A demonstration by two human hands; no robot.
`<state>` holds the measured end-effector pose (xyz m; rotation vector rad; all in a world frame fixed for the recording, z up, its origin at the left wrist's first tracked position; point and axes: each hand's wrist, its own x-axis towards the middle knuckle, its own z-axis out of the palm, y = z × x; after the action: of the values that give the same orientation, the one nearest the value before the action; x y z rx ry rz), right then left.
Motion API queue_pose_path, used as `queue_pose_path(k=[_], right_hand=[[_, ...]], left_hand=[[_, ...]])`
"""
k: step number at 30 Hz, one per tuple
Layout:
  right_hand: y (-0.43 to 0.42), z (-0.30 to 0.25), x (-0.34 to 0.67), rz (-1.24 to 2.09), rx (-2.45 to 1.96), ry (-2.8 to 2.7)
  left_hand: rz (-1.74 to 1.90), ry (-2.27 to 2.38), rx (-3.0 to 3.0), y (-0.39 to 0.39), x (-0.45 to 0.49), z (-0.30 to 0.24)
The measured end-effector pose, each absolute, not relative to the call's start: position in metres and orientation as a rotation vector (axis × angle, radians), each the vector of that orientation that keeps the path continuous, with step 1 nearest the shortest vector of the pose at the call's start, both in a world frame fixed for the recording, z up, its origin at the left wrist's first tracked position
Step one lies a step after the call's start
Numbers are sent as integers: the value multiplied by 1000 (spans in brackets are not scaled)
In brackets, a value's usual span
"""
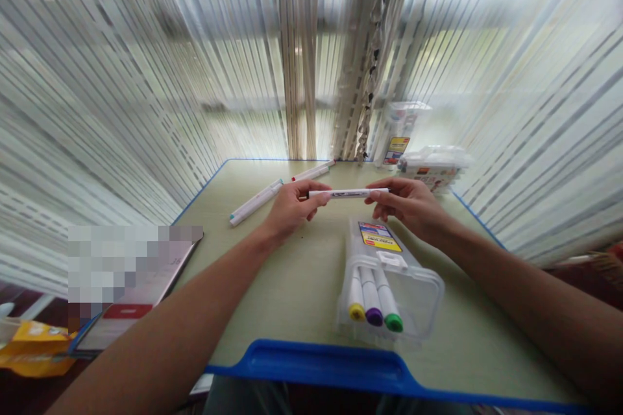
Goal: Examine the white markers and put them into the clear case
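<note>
Both hands hold one white marker (348, 193) level above the pale green table (292, 272). My left hand (292, 207) pinches its left end, and my right hand (406, 202) pinches its right end. Just below lies a clear plastic marker case (389, 285) with three markers inside, their yellow, purple and green caps facing me. Two more white markers rest on the table beyond my left hand: one with a teal tip (256, 202) and one with a red tip (311, 172).
Two clear plastic marker boxes (431, 165) stand at the far right corner. A book or tablet (131, 285) lies at the left edge, with yellow packaging (34, 347) beside it. Striped curtains surround the table. The blue table rim (331, 363) is nearest me.
</note>
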<state>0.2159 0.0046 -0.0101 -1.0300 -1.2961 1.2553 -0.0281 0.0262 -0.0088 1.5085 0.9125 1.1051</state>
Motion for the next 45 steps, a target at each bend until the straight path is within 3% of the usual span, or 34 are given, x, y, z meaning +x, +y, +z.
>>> queue_pose_path(k=[45], right_hand=[[7,-11,216,1284,-1006,-1286]], left_hand=[[1097,904,1338,29,-29,-6]])
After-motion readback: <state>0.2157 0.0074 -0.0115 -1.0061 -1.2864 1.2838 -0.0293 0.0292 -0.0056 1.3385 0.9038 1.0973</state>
